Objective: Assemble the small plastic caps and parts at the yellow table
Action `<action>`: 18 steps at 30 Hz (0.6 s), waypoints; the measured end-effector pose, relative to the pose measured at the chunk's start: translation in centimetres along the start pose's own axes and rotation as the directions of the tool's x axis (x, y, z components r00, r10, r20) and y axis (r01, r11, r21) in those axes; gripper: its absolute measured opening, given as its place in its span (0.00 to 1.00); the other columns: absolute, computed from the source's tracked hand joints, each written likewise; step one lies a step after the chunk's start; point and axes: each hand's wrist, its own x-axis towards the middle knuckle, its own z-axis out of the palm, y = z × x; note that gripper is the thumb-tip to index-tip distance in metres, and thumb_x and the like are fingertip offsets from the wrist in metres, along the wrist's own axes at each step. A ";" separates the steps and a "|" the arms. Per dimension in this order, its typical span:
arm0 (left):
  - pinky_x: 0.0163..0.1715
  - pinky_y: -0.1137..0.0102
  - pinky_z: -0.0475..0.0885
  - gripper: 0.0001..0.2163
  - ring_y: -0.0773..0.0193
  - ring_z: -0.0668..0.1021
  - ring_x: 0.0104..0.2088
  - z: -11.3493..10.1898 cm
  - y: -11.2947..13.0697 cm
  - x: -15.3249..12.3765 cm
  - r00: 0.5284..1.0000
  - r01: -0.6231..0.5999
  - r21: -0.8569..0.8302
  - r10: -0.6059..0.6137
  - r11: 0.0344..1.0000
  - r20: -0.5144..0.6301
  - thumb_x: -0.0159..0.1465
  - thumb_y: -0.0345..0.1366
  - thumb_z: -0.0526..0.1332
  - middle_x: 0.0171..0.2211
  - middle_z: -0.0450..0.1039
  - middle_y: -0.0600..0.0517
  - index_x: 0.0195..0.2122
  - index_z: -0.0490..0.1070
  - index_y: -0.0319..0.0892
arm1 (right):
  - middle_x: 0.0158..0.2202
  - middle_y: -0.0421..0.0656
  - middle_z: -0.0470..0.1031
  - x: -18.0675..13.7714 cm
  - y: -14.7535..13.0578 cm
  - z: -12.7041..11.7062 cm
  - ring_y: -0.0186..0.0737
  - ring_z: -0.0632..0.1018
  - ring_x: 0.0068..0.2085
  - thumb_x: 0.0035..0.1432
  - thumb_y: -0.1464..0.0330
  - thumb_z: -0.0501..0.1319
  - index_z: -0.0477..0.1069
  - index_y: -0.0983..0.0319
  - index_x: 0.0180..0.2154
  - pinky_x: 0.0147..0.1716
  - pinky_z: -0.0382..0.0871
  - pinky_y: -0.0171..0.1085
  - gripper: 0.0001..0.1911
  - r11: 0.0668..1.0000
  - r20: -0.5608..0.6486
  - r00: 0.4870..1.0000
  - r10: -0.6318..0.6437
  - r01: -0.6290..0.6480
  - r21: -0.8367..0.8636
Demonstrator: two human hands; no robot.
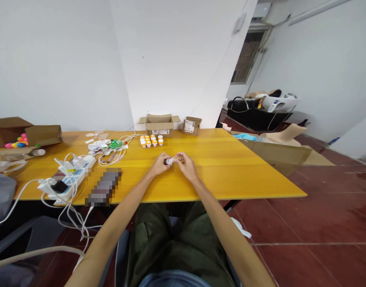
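Observation:
Above the yellow table, my left hand [161, 164] is closed around a small white object [170, 161] with dark and reddish marks; it is too small to name its kind. My right hand [183, 161] meets it from the right, its thumb and fingers pinched together at the object's right end. The fingers hide part of it. Beyond my hands, several small orange containers with white lids [151, 140] stand in close rows. Behind them is an open cardboard box [159, 124] with a white label.
A smaller cardboard box [192, 125] stands at the back edge. On the left lie a power strip [73, 177] with plugs and cables, a pixelated phone-like device [104, 187], tangled white cable and packets, and a box of colourful balls [45, 135]. Another person's sleeve [2, 193] shows far left.

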 end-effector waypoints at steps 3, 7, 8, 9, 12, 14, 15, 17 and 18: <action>0.36 0.68 0.71 0.10 0.64 0.72 0.32 0.0 0.1 0.0 1.000 -0.007 0.009 0.007 1.000 0.005 0.52 0.29 0.64 0.33 0.72 0.52 0.36 0.78 0.42 | 0.38 0.44 0.80 0.0 0.1 0.0 0.42 0.80 0.39 0.56 0.63 0.61 0.72 0.57 0.39 0.39 0.75 0.40 0.09 1.000 0.015 1.000 -0.014 0.014 -0.008; 0.36 0.68 0.72 0.10 0.64 0.73 0.32 -0.1 0.4 0.0 1.000 -0.012 0.018 0.011 1.000 0.007 0.52 0.30 0.64 0.33 0.72 0.52 0.36 0.78 0.42 | 0.39 0.44 0.80 0.0 0.3 0.0 0.43 0.80 0.39 0.56 0.64 0.61 0.72 0.57 0.40 0.39 0.76 0.40 0.09 0.999 0.020 0.999 -0.031 0.032 -0.026; 0.36 0.68 0.72 0.11 0.63 0.73 0.32 -0.1 0.4 0.0 1.000 -0.010 0.016 0.010 1.000 0.004 0.52 0.30 0.64 0.33 0.72 0.52 0.37 0.78 0.42 | 0.40 0.44 0.80 0.0 0.4 0.0 0.43 0.80 0.39 0.56 0.64 0.61 0.72 0.57 0.40 0.39 0.76 0.40 0.09 0.999 0.018 0.999 -0.037 0.038 -0.032; 0.36 0.68 0.72 0.12 0.63 0.74 0.32 -0.1 0.5 0.0 1.000 -0.007 0.011 0.007 1.000 0.000 0.52 0.29 0.64 0.34 0.73 0.52 0.38 0.78 0.42 | 0.40 0.44 0.80 0.0 0.5 0.0 0.43 0.80 0.39 0.56 0.64 0.62 0.72 0.57 0.40 0.40 0.76 0.41 0.09 0.998 0.019 0.999 -0.042 0.043 -0.037; 0.36 0.68 0.72 0.14 0.63 0.75 0.34 0.0 0.4 0.0 1.000 0.013 -0.039 -0.014 0.999 -0.026 0.50 0.28 0.65 0.35 0.74 0.52 0.40 0.76 0.43 | 0.40 0.44 0.79 0.0 0.6 0.0 0.43 0.80 0.39 0.55 0.65 0.62 0.72 0.57 0.40 0.40 0.76 0.41 0.09 0.997 0.035 0.998 -0.050 0.052 -0.056; 0.35 0.70 0.71 0.14 0.64 0.75 0.33 0.1 0.4 -0.1 0.998 0.044 -0.104 -0.048 0.994 -0.030 0.50 0.28 0.66 0.34 0.74 0.53 0.39 0.74 0.42 | 0.39 0.44 0.79 0.0 0.6 0.0 0.43 0.80 0.38 0.55 0.64 0.62 0.72 0.57 0.40 0.40 0.76 0.41 0.09 0.997 0.043 0.998 -0.048 0.050 -0.065; 0.35 0.70 0.71 0.14 0.65 0.74 0.32 0.2 0.4 -0.2 0.997 0.066 -0.142 -0.070 0.988 -0.025 0.50 0.29 0.66 0.32 0.74 0.54 0.39 0.73 0.42 | 0.39 0.44 0.79 0.0 0.6 0.0 0.43 0.80 0.38 0.56 0.64 0.62 0.72 0.57 0.40 0.40 0.76 0.41 0.09 0.997 0.043 0.998 -0.045 0.047 -0.065; 0.33 0.72 0.70 0.13 0.67 0.74 0.29 0.2 0.4 -0.2 0.993 0.113 -0.211 -0.116 0.971 -0.002 0.50 0.31 0.67 0.29 0.73 0.56 0.38 0.71 0.42 | 0.39 0.44 0.79 -0.1 0.4 0.1 0.42 0.79 0.38 0.56 0.63 0.61 0.73 0.57 0.40 0.38 0.75 0.40 0.09 0.997 0.032 0.999 -0.036 0.038 -0.063; 0.33 0.72 0.69 0.13 0.67 0.74 0.29 0.2 0.4 -0.2 0.991 0.133 -0.239 -0.135 0.962 0.009 0.50 0.32 0.68 0.27 0.72 0.57 0.38 0.71 0.42 | 0.39 0.45 0.79 -0.1 0.3 0.1 0.42 0.79 0.38 0.56 0.63 0.61 0.73 0.57 0.40 0.38 0.75 0.40 0.10 0.998 0.021 0.999 -0.031 0.032 -0.062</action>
